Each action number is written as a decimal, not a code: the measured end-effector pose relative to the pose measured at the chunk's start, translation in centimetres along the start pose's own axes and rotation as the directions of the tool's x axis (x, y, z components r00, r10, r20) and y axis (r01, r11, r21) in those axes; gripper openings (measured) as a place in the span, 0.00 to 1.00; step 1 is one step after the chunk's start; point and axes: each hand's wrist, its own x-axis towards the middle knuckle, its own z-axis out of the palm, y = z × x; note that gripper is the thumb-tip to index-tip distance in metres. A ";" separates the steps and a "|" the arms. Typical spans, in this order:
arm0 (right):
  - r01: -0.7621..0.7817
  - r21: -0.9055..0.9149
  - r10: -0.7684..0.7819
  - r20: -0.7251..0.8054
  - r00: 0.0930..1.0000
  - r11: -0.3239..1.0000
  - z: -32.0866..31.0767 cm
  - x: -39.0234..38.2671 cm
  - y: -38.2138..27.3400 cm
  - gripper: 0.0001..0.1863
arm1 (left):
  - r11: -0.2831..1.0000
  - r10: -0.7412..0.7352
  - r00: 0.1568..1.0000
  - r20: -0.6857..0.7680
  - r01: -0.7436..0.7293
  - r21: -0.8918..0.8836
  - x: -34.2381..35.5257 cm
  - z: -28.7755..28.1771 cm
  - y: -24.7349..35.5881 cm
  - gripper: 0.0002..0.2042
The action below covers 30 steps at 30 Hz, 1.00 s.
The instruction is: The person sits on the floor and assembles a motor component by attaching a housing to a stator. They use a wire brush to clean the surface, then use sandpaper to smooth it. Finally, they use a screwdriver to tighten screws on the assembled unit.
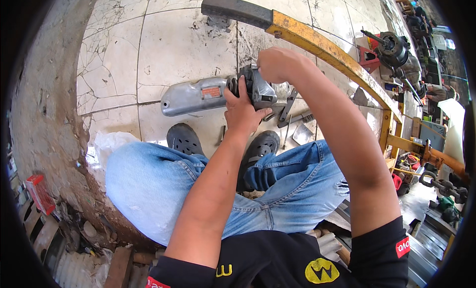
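Observation:
A long grey metal machine housing (186,97) with an orange label lies on the tiles in front of my shoes. At its right end it joins a dark ribbed collar and a blocky metal head (264,91). My left hand (240,109) grips around this joint, index finger up along the collar and thumb reaching right beneath the head. Closed at the far side of the head is my right hand (280,64), knuckles up; whatever its fingers hold is hidden. Just right of the head lie a dark flat metal bar (287,108) and a thin rod (287,132).
A yellow steel beam (322,44) with a dark end arches across the far side to a frame at right. Beyond it stand a red stand (368,59) and a greasy machine part (396,52). A dirt ledge (54,89) runs along the left.

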 end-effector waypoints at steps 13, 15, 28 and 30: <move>-0.055 0.066 0.065 -0.163 0.984 0.996 0.4 -0.2 0.6 0.12 | 0.999 0.010 1.000 0.004 -0.010 0.037 0.0 0.0 -0.3 0.60; -0.055 0.162 0.098 -0.268 0.958 0.985 1.1 -0.1 2.6 0.14 | 0.998 0.003 1.000 -0.005 -0.003 0.069 0.0 0.2 0.0 0.61; -0.089 0.190 0.081 0.047 0.996 0.978 1.7 -1.4 0.9 0.17 | 0.997 -0.009 1.000 -0.009 0.010 0.083 0.1 0.2 -0.1 0.61; -0.158 0.302 0.127 0.120 0.985 0.940 0.8 -1.0 0.9 0.12 | 0.998 0.007 0.999 -0.035 -0.005 0.057 -0.1 0.3 -0.2 0.60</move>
